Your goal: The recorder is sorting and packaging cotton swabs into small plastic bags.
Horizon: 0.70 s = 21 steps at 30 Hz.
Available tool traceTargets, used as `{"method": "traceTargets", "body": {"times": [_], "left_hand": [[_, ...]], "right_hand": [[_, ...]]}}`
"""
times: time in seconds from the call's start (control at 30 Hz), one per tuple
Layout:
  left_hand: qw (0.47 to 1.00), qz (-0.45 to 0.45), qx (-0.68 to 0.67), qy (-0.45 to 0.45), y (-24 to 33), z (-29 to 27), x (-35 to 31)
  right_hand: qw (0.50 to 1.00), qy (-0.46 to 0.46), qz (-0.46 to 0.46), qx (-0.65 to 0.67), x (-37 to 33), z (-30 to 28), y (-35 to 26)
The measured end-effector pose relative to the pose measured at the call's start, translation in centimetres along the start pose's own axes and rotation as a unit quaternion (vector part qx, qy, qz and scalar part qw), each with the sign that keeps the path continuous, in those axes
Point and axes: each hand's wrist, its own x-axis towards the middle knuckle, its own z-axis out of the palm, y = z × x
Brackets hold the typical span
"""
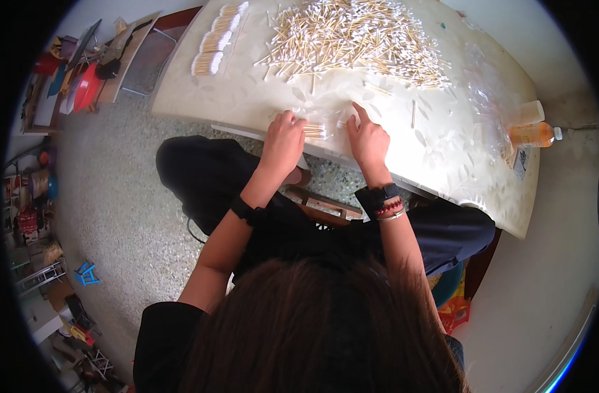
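At the table's near edge, a small clear plastic bag [315,131] holds a bundle of wooden cotton swabs lying sideways. My left hand [286,139] is closed on the bag's left end, its fingers bent and partly hiding it. My right hand [367,139] rests by the other end, index finger stretched forward and thumb apart from it. Whether the right thumb touches the plastic, I cannot tell. Beyond both hands lies a large heap of loose cotton swabs [355,39]. A single swab [414,114] lies right of my right hand.
Packed bundles of swabs [208,63] form a row at the table's far left. On the right are crumpled clear plastic bags [486,92], a paper cup [532,112] and an orange drink bottle [532,135] on its side. A blue stool [87,274] stands on the floor.
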Motion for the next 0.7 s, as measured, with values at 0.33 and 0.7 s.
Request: {"method": "traceTargets", "body": {"times": [0.33, 0.7], "left_hand": [[0.995, -0.015, 0.081, -0.064, 0.7, -1.0, -0.3], [0.998, -0.017, -0.022, 0.048, 3.9, 4.1, 1.9]], "right_hand": [[1.000, -0.020, 0.010, 0.006, -0.1, -0.2, 0.1], [0.999, 0.004, -0.031, -0.015, -0.2, 0.5, 0.5]]}}
